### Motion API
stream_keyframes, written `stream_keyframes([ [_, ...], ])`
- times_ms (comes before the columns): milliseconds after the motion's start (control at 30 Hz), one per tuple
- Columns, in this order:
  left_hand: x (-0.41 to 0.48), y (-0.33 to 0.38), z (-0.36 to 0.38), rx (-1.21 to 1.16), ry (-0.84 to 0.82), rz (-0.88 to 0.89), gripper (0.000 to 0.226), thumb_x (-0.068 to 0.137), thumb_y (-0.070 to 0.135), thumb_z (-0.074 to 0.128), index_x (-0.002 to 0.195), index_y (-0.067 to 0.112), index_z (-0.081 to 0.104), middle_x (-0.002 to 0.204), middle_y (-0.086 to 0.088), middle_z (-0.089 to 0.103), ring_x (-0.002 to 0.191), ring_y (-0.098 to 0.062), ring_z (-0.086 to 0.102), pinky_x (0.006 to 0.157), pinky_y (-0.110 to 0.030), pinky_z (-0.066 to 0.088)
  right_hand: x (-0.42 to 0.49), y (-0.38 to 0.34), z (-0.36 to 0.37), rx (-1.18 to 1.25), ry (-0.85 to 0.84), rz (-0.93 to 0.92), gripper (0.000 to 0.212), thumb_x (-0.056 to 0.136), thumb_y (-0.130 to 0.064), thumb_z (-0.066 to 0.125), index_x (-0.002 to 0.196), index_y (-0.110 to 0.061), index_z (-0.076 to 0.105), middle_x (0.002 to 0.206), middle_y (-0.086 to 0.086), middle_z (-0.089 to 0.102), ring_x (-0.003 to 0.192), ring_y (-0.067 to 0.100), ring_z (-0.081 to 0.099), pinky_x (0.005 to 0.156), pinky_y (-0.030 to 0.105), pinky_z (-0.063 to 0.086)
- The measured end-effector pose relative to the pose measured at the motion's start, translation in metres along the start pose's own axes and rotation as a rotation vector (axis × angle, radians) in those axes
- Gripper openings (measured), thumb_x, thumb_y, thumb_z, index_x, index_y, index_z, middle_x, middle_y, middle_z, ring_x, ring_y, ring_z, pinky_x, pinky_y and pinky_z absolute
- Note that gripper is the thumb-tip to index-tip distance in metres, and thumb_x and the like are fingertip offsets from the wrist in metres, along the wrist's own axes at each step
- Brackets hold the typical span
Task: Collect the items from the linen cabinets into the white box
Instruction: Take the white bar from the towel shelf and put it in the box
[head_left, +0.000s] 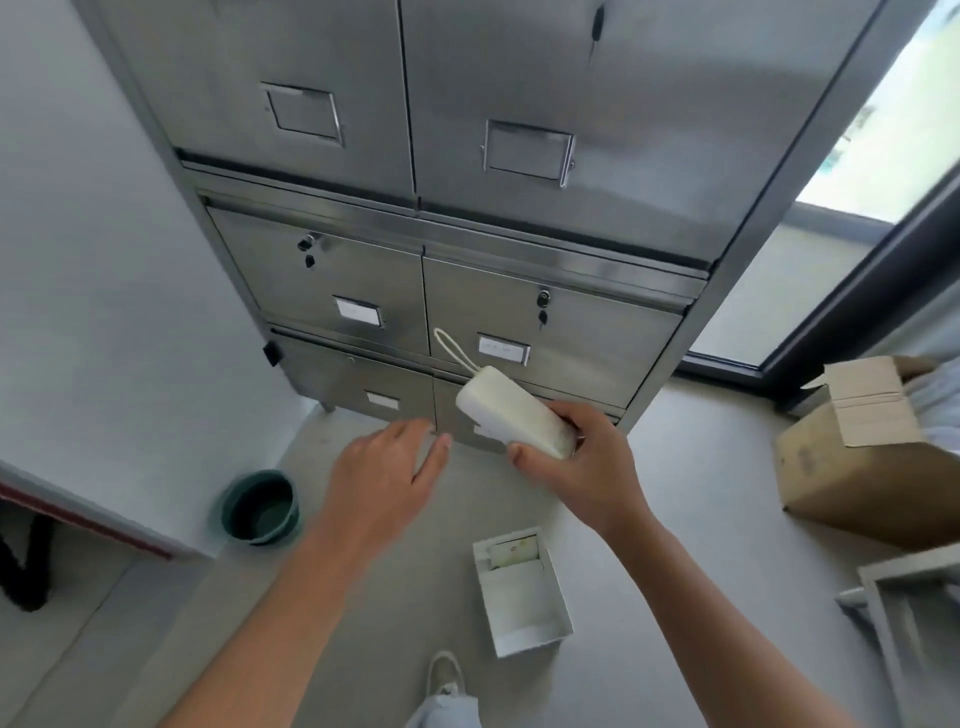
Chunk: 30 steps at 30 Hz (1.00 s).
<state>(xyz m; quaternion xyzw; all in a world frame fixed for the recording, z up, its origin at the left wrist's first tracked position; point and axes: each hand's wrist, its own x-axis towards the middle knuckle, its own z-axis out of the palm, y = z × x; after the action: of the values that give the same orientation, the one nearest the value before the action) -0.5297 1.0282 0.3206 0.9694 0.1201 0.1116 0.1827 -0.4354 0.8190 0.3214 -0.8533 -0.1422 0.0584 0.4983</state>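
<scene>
White box (531, 635) sits on the floor near our feet, below the right grip (582, 467), top open. Inside it we see one flat pale card or packet (511, 553) lying at the far end, against the wall; the bottom shows bare beyond that. The right grip is wrapped around one white device (511, 415), thumb on its near side and fingers behind, holding it in the air in front of the lower drawers, well above the box. One thin looped cord (452, 351) sticks up from its far end. The left grip (384, 467) is wide, fingers straight and holding nothing, fingertips close to the bottom drawer fronts; we cannot tell if they touch. The steel cabinet (519, 156) shows six fronts, all shut: two tall doors on top and four drawers under them in two rows of two. We count six label holders, one per front, and two keys hanging in the middle-row locks. One green basin (260, 506) stands on the floor at left, its inside dark. One cardboard box (857, 467) is at right with a flap up; its contents are hidden. One shoe (444, 673) shows at the bottom edge.
</scene>
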Motion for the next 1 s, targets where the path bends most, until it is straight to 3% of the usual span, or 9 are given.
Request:
stream_keyframes([
  [133,0.031,-0.001,0.009,-0.019,-0.047,0.055,0.063,0.093,0.059,0.019,0.114,0.021,0.065,0.111,0.003,0.069,0.096,-0.022,0.065,0.080,-0.036,0.050,0.009,0.007,-0.002,-0.005,0.087,0.056,0.066,0.054,-0.064,0.077,0.112,-0.033,0.068,0.107,-0.017,0.065,0.095,0.001,0.062,0.083,0.033,0.056],
  [433,0.042,0.005,0.043,-0.013,-0.122,0.190,0.055,0.095,0.055,0.024,0.107,0.021,0.066,0.097,0.003,0.070,0.082,-0.023,0.065,0.069,-0.032,0.046,0.002,0.051,-0.003,-0.027,0.140,0.169,0.039,0.059,-0.065,0.076,0.090,-0.054,0.055,0.099,-0.019,0.062,0.094,-0.005,0.057,0.070,0.015,0.043],
  [567,0.039,-0.008,0.075,0.039,-0.242,0.215,0.058,0.096,0.055,0.022,0.116,0.019,0.062,0.106,0.000,0.070,0.085,-0.023,0.066,0.075,-0.037,0.051,-0.010,0.096,0.017,-0.020,0.106,0.280,0.044,0.061,-0.068,0.075,0.097,-0.050,0.057,0.100,-0.020,0.064,0.093,-0.006,0.058,0.073,0.022,0.050],
  [733,0.007,-0.041,0.169,0.059,-0.450,0.188,0.050,0.099,0.053,0.026,0.115,0.020,0.060,0.105,-0.001,0.068,0.087,-0.027,0.065,0.074,-0.039,0.050,-0.040,0.194,0.075,0.007,0.033,0.473,0.054,0.059,-0.068,0.073,0.104,-0.039,0.063,0.101,-0.018,0.064,0.093,-0.011,0.056,0.070,0.016,0.041],
  [1000,-0.058,-0.111,0.384,0.058,-0.680,0.106,0.050,0.094,0.057,0.024,0.102,0.023,0.060,0.099,0.003,0.066,0.082,-0.024,0.064,0.072,-0.040,0.049,-0.093,0.400,0.196,0.002,-0.056,0.746,0.063,0.059,-0.070,0.074,0.106,-0.029,0.070,0.096,-0.012,0.069,0.085,0.003,0.064,0.070,0.022,0.046],
])
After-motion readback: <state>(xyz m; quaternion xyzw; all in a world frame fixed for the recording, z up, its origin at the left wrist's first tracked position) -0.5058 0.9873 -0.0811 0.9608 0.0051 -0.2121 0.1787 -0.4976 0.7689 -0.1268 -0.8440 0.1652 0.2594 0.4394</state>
